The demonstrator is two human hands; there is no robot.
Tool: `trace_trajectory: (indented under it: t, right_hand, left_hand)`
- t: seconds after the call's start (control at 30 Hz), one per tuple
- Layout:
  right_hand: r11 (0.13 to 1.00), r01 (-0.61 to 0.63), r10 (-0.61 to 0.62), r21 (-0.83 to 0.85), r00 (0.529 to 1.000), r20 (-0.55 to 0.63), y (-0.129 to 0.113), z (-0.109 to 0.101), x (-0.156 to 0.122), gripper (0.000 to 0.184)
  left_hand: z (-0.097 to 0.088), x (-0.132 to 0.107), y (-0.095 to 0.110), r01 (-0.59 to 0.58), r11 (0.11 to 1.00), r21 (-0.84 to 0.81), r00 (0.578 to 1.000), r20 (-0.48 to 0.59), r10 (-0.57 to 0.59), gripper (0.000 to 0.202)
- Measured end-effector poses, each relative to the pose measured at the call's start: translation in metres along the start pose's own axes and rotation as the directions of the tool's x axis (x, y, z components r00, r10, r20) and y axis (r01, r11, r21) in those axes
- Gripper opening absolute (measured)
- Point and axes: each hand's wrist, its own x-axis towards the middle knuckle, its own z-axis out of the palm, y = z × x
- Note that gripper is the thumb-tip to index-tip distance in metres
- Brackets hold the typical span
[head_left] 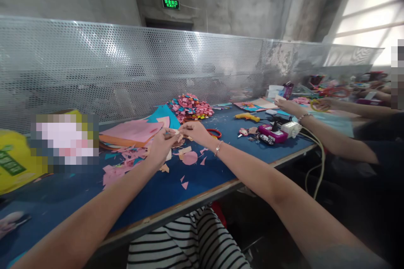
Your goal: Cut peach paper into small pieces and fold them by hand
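My left hand [162, 141] and my right hand [195, 130] meet over the blue tabletop, fingertips pinched together on a small pale piece of paper [175, 131]. The fingers hide part of this piece. Just below them lie beige scraps, a pink round piece [190, 158] and small pink triangles [184, 185]. Pink offcuts [115, 174] are strewn beside my left forearm. Behind my left hand rests a stack of pink sheets [132, 131] with orange under it, and a blue sheet [164, 114]. A red loop-shaped handle [215, 133] shows behind my right wrist.
A heap of pink, blue and yellow cut pieces [192, 108] sits by the perforated metal screen [126, 63]. To the right are a yellow glue gun [247, 117], a purple box [274, 133] and a white power strip [291, 129]. Another person's hands work farther right. A yellow bag [19, 159] stands left.
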Motion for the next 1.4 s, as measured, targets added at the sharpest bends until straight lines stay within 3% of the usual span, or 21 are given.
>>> trace_trajectory:
  t: [0.1,0.3,0.53,0.73,0.83,0.97,1.03,1.13,1.2,1.27,1.33,1.4]
  right_hand:
    - [1.000,-0.012,0.012,0.028,1.000,0.013,0.000,0.001,0.000,0.017]
    - [0.973,-0.159,0.148,0.168,0.986,0.076,0.001,0.002,0.001,0.014]
    - [0.979,-0.135,0.128,0.151,0.990,0.056,-0.001,0.001,0.000,0.008]
    - [0.953,-0.147,0.140,0.264,0.989,0.047,0.001,0.005,0.000,0.013]
    - [0.936,-0.187,0.157,0.298,0.980,0.120,0.001,0.005,-0.001,0.019]
    - [0.972,-0.176,0.156,0.156,0.978,0.136,0.005,0.002,-0.001,0.020]
    - [0.989,-0.137,0.133,0.050,0.989,0.070,0.006,-0.001,0.001,0.020]
    - [0.990,-0.080,0.065,-0.119,0.990,-0.127,0.001,-0.012,0.003,0.020]
    - [0.961,0.029,-0.110,-0.274,0.952,-0.286,-0.005,-0.023,0.002,0.018]
    - [0.912,0.143,-0.284,-0.384,0.897,-0.339,-0.010,-0.033,0.001,0.015]
    - [0.911,0.165,-0.293,-0.377,0.903,-0.314,-0.009,-0.037,0.000,0.017]
    - [0.922,0.173,-0.232,-0.347,0.963,-0.137,-0.004,-0.033,-0.001,0.012]
  left_hand:
    - [-0.001,0.001,-0.001,-0.071,0.994,0.086,0.997,-0.017,0.073,0.036]
    - [0.000,0.000,-0.002,-0.167,0.966,0.197,0.985,-0.013,0.173,0.031]
    - [-0.001,-0.001,-0.002,-0.036,0.993,0.109,0.998,0.056,0.030,0.030]
    - [-0.002,0.000,-0.002,-0.110,0.988,0.108,0.991,0.093,0.100,0.033]
    - [-0.003,0.002,-0.003,-0.154,0.980,0.123,0.982,0.126,0.138,0.032]
    - [-0.004,0.003,-0.005,-0.154,0.974,0.164,0.980,0.150,0.130,0.032]
    - [-0.003,0.002,-0.006,-0.111,0.978,0.175,0.987,0.134,0.088,0.034]
    - [-0.003,-0.001,-0.007,-0.065,0.971,0.230,0.992,0.121,0.038,0.040]
    - [-0.003,-0.001,-0.007,-0.061,0.961,0.270,0.993,0.111,0.032,0.039]
    - [-0.004,0.000,-0.006,-0.062,0.957,0.282,0.997,0.060,0.047,0.033]
    - [-0.005,0.002,-0.005,-0.065,0.961,0.268,0.998,-0.007,0.069,0.028]
    - [-0.005,0.004,-0.005,-0.052,0.971,0.233,0.997,-0.039,0.063,0.029]
